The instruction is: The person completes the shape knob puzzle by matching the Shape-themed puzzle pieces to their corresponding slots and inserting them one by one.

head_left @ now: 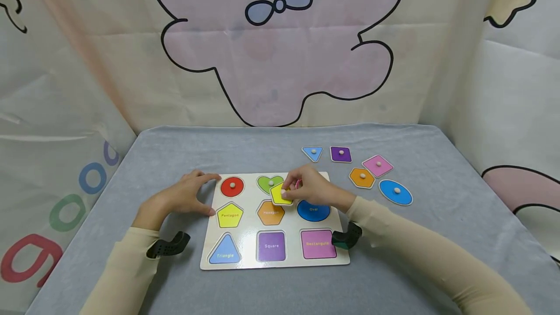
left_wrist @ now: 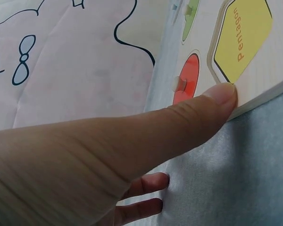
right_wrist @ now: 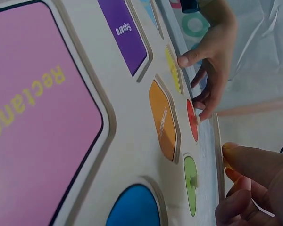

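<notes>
My right hand [head_left: 311, 187] pinches the knob of a yellow pentagon puzzle piece [head_left: 277, 193]. The piece is above the white wooden puzzle board [head_left: 249, 237], overlapping the green heart piece [head_left: 265, 183] and the hexagon recess in the head view. Edge-on, the held piece [right_wrist: 220, 165] shows as a thin strip in the right wrist view. My left hand [head_left: 184, 193] rests at the board's left side, its thumb on the edge beside the yellow Pentagon recess [left_wrist: 245, 35] and its index finger at the upper left corner. A pink shape at the board's upper right is mostly hidden by my right hand.
A red knobbed piece [head_left: 232, 186] sits in the board. Loose on the grey cloth at the back right are a blue triangle [head_left: 312, 155], a purple square [head_left: 338, 158], a pink rectangle [head_left: 376, 168], an orange hexagon [head_left: 358, 181] and a blue oval [head_left: 395, 197].
</notes>
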A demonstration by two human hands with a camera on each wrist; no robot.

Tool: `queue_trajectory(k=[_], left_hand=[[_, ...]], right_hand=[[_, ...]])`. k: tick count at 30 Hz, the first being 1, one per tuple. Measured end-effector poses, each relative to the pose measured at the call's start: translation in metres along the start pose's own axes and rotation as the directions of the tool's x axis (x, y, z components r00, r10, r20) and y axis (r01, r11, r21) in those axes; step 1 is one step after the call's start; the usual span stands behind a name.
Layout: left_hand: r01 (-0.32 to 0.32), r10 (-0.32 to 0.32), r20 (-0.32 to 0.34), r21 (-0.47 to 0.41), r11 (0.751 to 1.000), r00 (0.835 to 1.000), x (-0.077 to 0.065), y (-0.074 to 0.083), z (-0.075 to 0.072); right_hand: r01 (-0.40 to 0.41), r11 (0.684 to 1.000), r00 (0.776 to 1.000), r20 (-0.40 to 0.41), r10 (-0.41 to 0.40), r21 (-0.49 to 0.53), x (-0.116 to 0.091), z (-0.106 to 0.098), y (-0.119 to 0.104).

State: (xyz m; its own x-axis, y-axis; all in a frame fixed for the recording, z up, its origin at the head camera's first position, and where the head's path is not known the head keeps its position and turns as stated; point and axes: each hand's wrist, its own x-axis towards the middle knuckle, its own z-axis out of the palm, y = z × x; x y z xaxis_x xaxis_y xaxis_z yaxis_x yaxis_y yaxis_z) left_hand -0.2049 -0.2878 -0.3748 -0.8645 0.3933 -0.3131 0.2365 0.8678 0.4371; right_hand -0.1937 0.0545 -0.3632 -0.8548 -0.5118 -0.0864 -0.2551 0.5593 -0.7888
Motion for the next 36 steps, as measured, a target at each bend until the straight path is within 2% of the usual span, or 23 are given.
queue_trajectory(k=[14,26,36], left_hand=[[-0.025,0.026,-0.013,0.022,0.999,1.000,0.000,-0.002,-0.001],[-0.006,0.006,-0.014,0.017,1.000,1.000,0.001,-0.001,0.004],[0.004,-0.003,-0.021,0.015,1.000,1.000,0.001,0.000,0.008]], right_hand=[[0.067,0.997,0.997,0.030,-0.068,0.031,0.014,0.018,-0.015],[0.018,0.999,0.997,0.075,-0.022,0.044,0.025,0.042,-0.023],[-0.022,0.999,0.994,0.105,0.017,0.049,0.026,0.066,-0.026]])
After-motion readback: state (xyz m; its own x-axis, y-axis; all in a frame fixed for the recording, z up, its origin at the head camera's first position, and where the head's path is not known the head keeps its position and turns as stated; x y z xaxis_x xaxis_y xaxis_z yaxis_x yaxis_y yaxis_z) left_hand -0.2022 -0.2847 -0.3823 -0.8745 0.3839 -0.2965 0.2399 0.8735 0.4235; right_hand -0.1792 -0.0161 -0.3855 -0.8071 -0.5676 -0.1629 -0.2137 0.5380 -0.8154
